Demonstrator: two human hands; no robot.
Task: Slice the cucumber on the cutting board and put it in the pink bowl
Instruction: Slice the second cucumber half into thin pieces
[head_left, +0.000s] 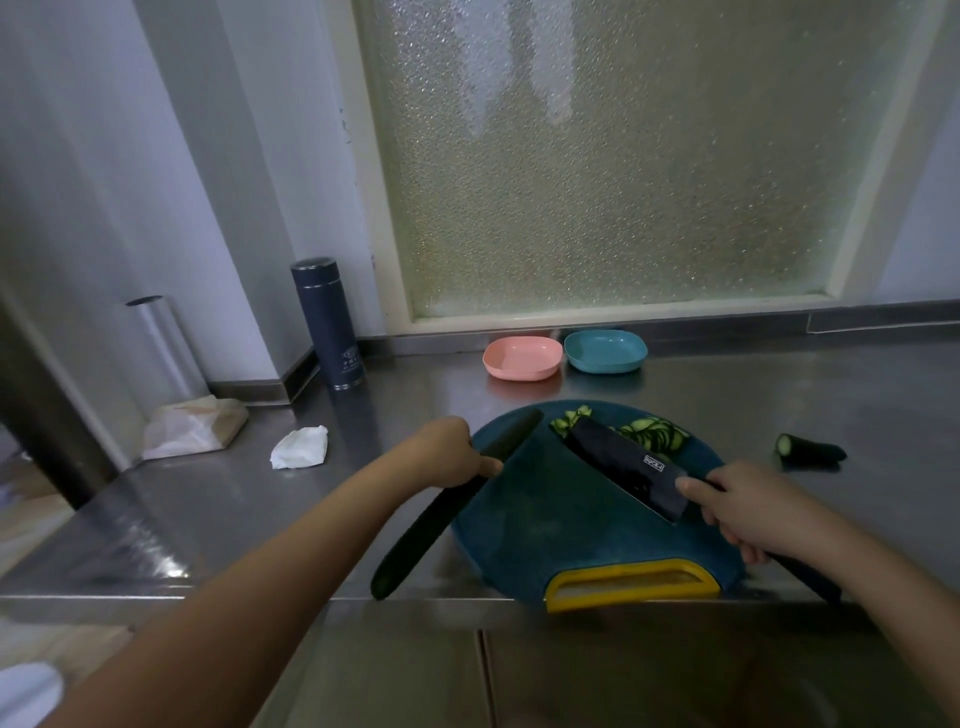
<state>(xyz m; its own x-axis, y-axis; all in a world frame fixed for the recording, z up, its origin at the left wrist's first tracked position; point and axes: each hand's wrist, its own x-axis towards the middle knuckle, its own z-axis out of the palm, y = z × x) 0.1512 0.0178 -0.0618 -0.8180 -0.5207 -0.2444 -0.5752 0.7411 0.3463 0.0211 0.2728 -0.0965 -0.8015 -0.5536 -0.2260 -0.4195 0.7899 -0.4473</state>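
My left hand (451, 451) grips a long dark cucumber (431, 525) near its middle; it lies slanted over the left edge of the round blue cutting board (545, 525), which has a yellow handle. My right hand (748, 506) holds a dark cleaver (623, 465) by its handle, the blade resting flat-ish on the board. Several cucumber slices (654, 434) lie at the board's far side, beside the blade's tip. The pink bowl (522, 357) sits behind the board, with nothing in it that I can see.
A blue bowl (605, 351) stands right of the pink one. A cucumber end piece (809, 448) lies on the steel counter to the right. At the left are a dark flask (330, 322), a crumpled tissue (301, 447), a bag (195, 426) and a film roll (163, 348).
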